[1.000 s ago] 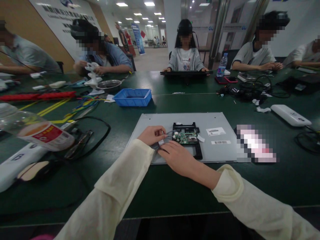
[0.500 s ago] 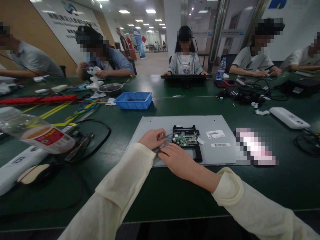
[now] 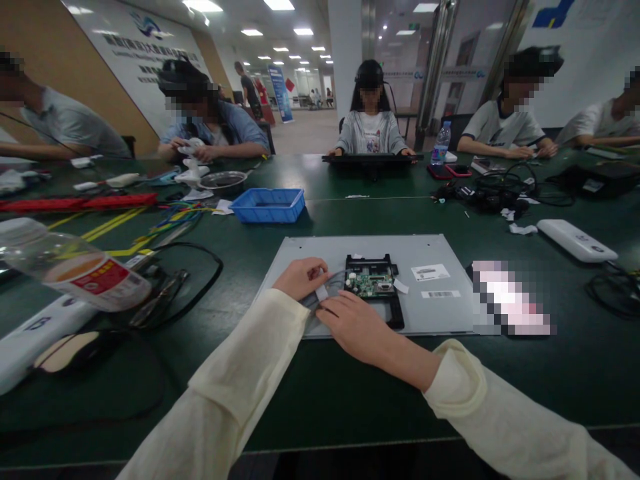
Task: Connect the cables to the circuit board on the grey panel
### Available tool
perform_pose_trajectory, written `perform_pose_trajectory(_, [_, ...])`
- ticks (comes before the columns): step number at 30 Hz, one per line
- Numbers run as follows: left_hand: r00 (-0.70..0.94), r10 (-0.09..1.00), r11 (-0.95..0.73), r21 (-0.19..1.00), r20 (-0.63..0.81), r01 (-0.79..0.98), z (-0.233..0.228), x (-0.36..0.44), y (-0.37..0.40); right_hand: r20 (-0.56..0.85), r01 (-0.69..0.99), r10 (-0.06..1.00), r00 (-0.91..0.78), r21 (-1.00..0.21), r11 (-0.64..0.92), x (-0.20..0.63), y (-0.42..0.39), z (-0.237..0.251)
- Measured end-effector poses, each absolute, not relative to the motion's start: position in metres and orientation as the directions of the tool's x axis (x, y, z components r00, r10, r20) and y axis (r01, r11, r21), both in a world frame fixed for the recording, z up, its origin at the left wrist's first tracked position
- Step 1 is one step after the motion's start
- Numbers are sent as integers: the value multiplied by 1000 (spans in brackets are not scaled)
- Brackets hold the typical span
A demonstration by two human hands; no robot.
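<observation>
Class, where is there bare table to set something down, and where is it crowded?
Bare green table lies right of the blue tray, beyond the grey panel; another patch, before the panel, between left sleeve and right sleeve. Crowded: around the bottle at left, by tangled cables at right, and beside the circuit board, with left hand and right hand.

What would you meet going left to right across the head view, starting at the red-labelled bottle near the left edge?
Red-labelled bottle, left hand, green circuit board, stickers, white box with a cable.
</observation>
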State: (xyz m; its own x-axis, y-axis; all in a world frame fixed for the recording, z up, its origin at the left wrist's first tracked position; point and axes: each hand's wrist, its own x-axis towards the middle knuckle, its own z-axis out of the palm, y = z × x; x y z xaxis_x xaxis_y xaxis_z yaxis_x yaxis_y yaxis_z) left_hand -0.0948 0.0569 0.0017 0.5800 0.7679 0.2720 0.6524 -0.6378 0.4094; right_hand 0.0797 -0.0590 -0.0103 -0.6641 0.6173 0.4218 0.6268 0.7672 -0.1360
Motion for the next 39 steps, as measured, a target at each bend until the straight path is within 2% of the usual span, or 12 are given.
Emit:
perform_pose_trajectory(6, [530,792,-608,456,302,650,4,-99,58,430,625,616,-660,-140,768,78,-59,-11])
perform_pose_trajectory(13, [548,811,-552,578,205,601,5,-99,56,428,618,620,-657,-166,769,79,-59,-10])
perform_pose_trajectory(32, [582,790,-589,505,193,631,-3,-104,62,422,571,580,-696,-163,804,77,-62,-6])
perform_pose_trajectory(39, [542,798,-592,506,262,627,5,-102,58,419,560,574,-703,-171,811,78,-63,-3])
